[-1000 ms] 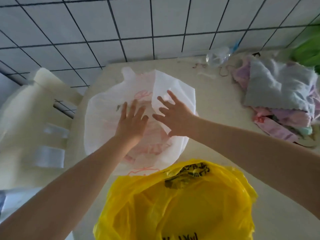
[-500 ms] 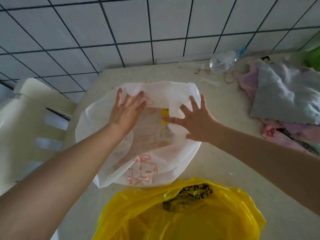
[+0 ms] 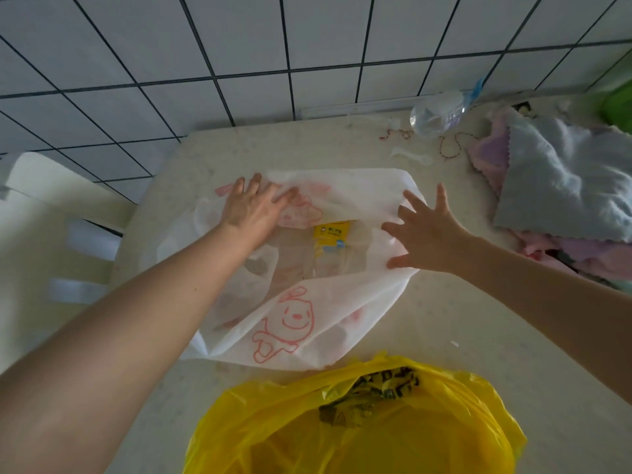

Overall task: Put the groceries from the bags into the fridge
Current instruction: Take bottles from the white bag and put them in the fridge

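Observation:
A white plastic bag (image 3: 301,323) with a red cartoon print lies on the beige table (image 3: 444,336), its mouth spread wide. Inside it shows a small yellow packet (image 3: 331,234) on a clear pouch. My left hand (image 3: 254,208) presses flat on the bag's far left rim with straight fingers. My right hand (image 3: 427,234) presses with spread fingers on the bag's right rim. A yellow plastic bag (image 3: 359,432) with black print stands nearest me at the bottom edge; its contents are hidden.
A pile of grey, pink and purple cloths (image 3: 561,186) covers the table's right side. A clear plastic bottle (image 3: 437,114) lies by the tiled wall, with a white spoon (image 3: 412,155) near it. A cream plastic chair (image 3: 44,234) stands to the left.
Both hands have moved apart, pulling the white bag's mouth wider. The yellow packet inside has come into full view.

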Demonstrator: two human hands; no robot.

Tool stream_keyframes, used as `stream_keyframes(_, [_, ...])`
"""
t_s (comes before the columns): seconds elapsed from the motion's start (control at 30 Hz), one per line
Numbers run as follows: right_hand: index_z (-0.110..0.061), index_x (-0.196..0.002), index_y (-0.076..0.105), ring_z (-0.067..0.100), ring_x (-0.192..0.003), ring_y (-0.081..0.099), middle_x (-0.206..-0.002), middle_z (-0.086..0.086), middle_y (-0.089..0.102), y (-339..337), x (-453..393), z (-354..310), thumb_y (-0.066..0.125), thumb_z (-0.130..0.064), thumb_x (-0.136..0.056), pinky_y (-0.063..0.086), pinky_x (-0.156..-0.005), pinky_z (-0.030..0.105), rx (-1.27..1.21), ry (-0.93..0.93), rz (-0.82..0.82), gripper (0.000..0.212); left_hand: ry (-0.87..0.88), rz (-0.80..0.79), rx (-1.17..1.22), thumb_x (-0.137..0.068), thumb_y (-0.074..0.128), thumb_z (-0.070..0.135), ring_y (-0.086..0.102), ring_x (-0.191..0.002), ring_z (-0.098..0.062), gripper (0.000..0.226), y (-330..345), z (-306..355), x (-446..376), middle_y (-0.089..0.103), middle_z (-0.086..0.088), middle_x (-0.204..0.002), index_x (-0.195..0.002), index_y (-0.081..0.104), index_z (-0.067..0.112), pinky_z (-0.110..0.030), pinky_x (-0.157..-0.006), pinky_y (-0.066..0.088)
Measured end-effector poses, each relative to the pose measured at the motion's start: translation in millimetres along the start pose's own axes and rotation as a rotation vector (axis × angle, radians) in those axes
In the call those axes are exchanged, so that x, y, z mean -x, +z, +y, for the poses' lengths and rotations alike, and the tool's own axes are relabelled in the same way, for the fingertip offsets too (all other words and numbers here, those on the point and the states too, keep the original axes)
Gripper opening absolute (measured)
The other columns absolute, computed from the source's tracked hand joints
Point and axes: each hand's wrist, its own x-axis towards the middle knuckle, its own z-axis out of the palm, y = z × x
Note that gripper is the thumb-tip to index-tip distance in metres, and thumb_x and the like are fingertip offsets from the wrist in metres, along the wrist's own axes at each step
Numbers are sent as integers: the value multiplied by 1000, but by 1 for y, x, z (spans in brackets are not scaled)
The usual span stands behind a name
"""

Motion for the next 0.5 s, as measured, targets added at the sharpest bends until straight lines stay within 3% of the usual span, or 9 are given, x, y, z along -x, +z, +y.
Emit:
stream_keyframes(0.13, [-30, -135, 54, 37, -138, 36, -135, 9, 56, 21, 14, 0, 61, -78, -64, 22, -101, 75, 6, -46, 27, 86, 17, -41, 87, -88, 47, 13, 17, -146, -35, 79, 13, 17, 18, 32, -9, -153, -154, 8, 30, -49, -117, 17])
stream_keyframes(0.3, [-19, -142, 46, 37, -136, 40, -136, 10, 57, 43, 27, -5, 68, -75, -60, 32, -104, 65, -33, -33, 41, 102, 16, 19, 166, -82, 56, 14, 28, -141, -36, 73, 17, 35, 40, 39, -12, -146, -150, 28, 23, -50, -117, 20])
stream_keyframes(0.37, [-19, -148, 35, 35, -140, 33, -143, 10, 49, 43, 33, -7, 62, -77, -65, 28, -107, 63, -109, -9, 14, 104, 8, 100, 202, -81, 58, 12, 36, -135, -37, 61, 15, 42, 48, 48, -14, -139, -140, 44, 16, -51, -113, 27])
stream_keyframes(0.43, [-24, -151, 26, 31, -146, 20, -152, 5, 38, 39, 41, -10, 38, -82, -75, 18, -113, 61, -207, 47, 35, 96, 2, 209, 225, -76, 64, 10, 45, -126, -40, 46, 14, 48, 56, 54, -17, -130, -122, 60, 9, -52, -107, 36])
stream_keyframes(0.5, [-24, -143, 42, 31, -142, 30, -144, 6, 48, 30, 50, -15, 24, -79, -81, 20, -112, 63, -319, 85, 191, 85, -28, 324, 270, -72, 66, 9, 53, -116, -40, 32, 11, 56, 67, 58, -16, -125, -104, 66, 6, -49, -96, 45])
